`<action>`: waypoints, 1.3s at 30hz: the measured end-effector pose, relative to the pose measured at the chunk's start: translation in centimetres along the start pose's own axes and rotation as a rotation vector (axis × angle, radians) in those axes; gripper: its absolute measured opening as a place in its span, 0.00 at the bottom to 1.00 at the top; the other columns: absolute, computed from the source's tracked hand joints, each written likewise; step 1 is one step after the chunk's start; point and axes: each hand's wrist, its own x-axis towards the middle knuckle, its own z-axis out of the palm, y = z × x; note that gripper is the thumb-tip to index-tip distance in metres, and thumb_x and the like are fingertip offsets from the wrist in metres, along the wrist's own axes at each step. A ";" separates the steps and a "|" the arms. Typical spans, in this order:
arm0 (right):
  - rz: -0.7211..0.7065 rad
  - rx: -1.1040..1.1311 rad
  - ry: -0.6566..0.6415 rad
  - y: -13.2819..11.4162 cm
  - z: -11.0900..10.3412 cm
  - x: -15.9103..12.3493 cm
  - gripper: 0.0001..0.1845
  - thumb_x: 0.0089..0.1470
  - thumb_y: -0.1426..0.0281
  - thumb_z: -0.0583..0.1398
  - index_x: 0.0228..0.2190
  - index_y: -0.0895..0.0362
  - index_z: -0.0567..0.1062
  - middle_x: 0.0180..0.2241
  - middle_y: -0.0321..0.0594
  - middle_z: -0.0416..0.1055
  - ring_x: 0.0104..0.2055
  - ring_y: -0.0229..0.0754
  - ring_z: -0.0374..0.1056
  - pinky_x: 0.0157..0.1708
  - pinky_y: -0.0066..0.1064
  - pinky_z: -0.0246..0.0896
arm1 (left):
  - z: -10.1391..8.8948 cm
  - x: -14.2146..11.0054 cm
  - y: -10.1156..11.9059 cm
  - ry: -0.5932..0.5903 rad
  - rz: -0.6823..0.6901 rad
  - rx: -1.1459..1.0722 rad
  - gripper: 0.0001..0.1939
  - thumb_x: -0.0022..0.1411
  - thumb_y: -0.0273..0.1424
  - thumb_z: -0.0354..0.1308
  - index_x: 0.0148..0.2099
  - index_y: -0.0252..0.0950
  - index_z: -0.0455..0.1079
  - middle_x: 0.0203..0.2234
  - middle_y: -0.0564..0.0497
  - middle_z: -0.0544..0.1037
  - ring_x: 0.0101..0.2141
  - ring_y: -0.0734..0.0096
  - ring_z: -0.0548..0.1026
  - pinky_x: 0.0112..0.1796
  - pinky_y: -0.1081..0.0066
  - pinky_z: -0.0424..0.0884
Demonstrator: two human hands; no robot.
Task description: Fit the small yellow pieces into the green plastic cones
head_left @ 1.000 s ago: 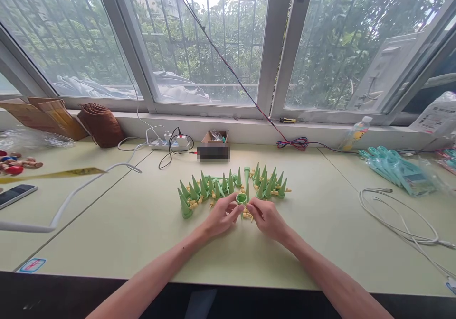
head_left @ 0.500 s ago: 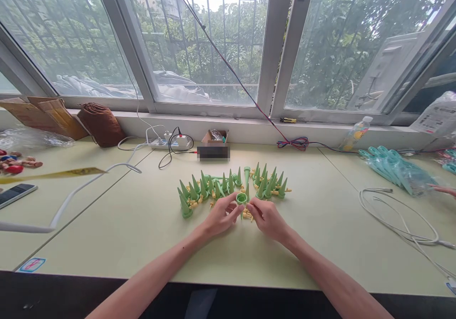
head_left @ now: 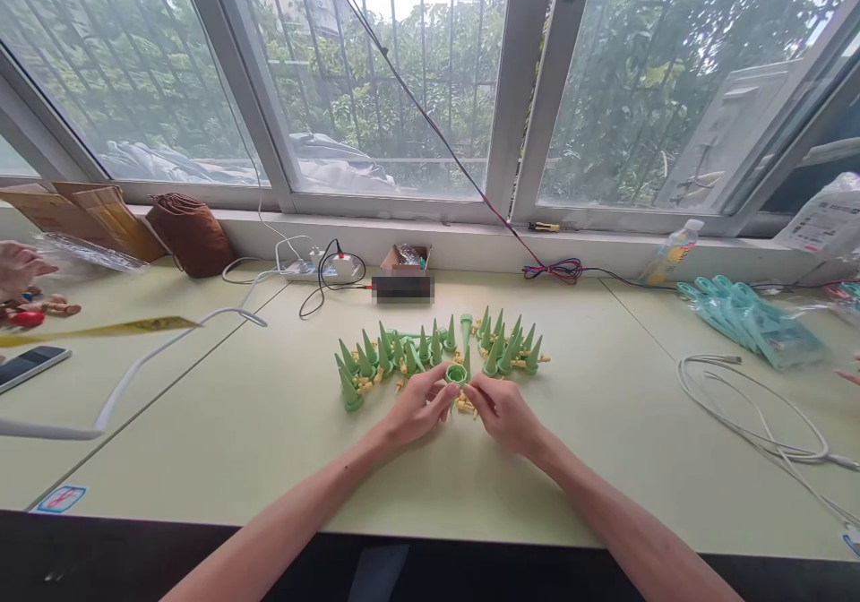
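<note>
My left hand (head_left: 425, 402) is closed around a green plastic watering spike (head_left: 457, 375), its round open end facing up toward me and its point down. At the right side of that spike, my right hand (head_left: 501, 409) has its fingertips pinched together. Whatever lies between those fingertips is too small and hidden to make out. Beyond my hands, several green spikes (head_left: 349, 394) stand point up in two groups. Another spike (head_left: 466, 329) lies between the groups. Small yellow valve pieces (head_left: 466, 406) lie just below the held spike, and others sit among the standing ones.
A black box (head_left: 403, 288), partly pixelated, and a small carton (head_left: 417, 258) sit at the back. A coiled pale cable (head_left: 745, 441) and turquoise items in plastic (head_left: 745, 315) lie right. Left are a phone (head_left: 30, 369) and a white cable (head_left: 144, 360). Another person's hand (head_left: 20, 266) shows far left.
My hands and the held spike stay nearly in place. Another person's hand has come into view at the far left. At the right edge, another hand has drawn back from the plastic.
</note>
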 end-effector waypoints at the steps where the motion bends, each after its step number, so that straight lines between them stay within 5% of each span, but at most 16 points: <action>1: -0.002 -0.003 0.002 0.0 0.0 0.0 0.18 0.67 0.65 0.49 0.23 0.55 0.59 0.20 0.30 0.54 0.21 0.34 0.47 0.23 0.28 0.46 | 0.0 0.0 0.1 0.001 -0.002 -0.002 0.17 0.68 0.47 0.46 0.37 0.38 0.59 0.17 0.58 0.66 0.18 0.76 0.66 0.23 0.76 0.64; 39: -0.003 0.000 -0.013 -0.2 -0.1 -0.1 0.18 0.66 0.67 0.49 0.24 0.54 0.55 0.20 0.30 0.54 0.21 0.34 0.47 0.23 0.28 0.46 | 0.0 0.0 -0.5 -0.037 0.035 -0.031 0.17 0.70 0.45 0.44 0.36 0.37 0.57 0.16 0.58 0.68 0.17 0.76 0.66 0.23 0.76 0.62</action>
